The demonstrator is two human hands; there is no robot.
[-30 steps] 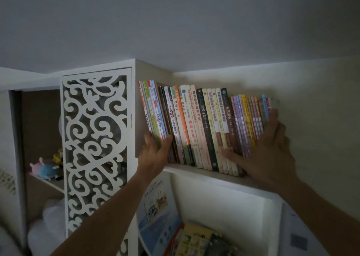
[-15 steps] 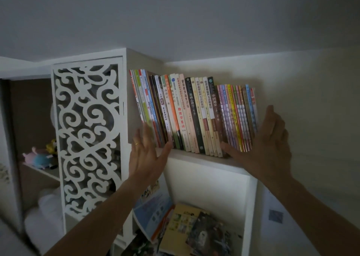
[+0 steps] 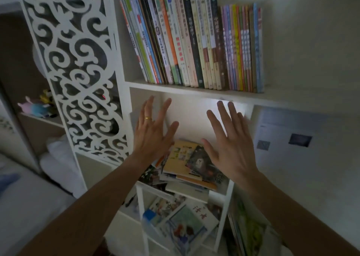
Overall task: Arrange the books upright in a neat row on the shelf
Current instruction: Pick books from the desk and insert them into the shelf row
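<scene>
Both hands [image 3: 191, 139] open, seemingly empty.

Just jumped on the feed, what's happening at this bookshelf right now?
A person is tidying books on a white shelf unit. The row of books on the top shelf stands packed together; its left end leans. Both hands are open and empty: the left hand and right hand are spread in front of the compartment below, holding nothing. There, a messy pile of books lies flat. More loose books sit in the compartment below that.
</scene>
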